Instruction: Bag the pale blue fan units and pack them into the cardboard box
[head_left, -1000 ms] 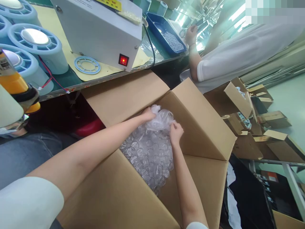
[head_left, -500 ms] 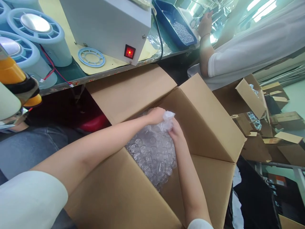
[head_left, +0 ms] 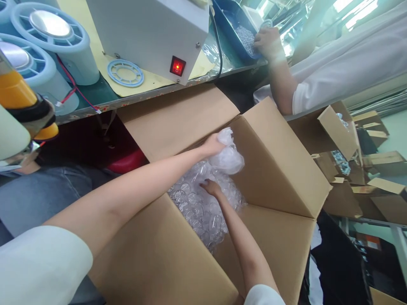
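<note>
The plastic bag [head_left: 227, 156] has been lifted by the left hand [head_left: 212, 146], gripped tight, while the right hand [head_left: 210, 186], fingers loose, is pressed on the clear parts [head_left: 203, 207] in the box [head_left: 273, 169] mid-frame, which could be crushed.

Clear plastic bag [head_left: 227, 157], bunched, above packed box [head_left: 280, 169]

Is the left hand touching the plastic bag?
Touching. The head view shows the left hand gripping the bunched top of the plastic bag.

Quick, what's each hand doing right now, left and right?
Left hand: closed on the bunched neck of the clear plastic bag, inside the cardboard box.
Right hand: open, resting on the bag's clear round parts.
</note>
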`<action>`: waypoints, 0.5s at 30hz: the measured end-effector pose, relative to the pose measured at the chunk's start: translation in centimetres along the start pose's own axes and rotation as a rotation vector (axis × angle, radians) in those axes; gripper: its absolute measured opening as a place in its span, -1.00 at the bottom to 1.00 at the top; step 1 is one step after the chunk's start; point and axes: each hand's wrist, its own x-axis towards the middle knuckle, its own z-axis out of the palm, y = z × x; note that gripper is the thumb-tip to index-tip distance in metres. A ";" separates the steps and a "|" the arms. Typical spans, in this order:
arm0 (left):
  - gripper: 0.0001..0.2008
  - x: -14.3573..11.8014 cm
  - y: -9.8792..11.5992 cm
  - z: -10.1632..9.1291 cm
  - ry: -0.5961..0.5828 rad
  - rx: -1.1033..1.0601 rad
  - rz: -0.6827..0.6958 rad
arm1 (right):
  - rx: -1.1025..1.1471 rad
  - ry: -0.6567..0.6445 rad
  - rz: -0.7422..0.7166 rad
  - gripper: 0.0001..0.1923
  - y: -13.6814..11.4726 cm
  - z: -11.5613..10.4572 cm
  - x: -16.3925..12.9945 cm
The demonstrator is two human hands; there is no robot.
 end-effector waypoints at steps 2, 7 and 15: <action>-0.91 -0.1 -0.2 -0.2 -0.045 0.099 0.030 | -0.127 0.008 0.045 -0.67 0.2 1.8 0.1; -0.95 -0.3 -0.4 -0.5 -0.086 0.256 0.015 | -0.214 0.039 -0.002 -0.68 0.9 3.1 0.4; -0.77 -0.2 0.4 -0.5 -0.104 0.502 -0.073 | 0.042 0.050 -0.224 -0.76 1.6 0.7 0.1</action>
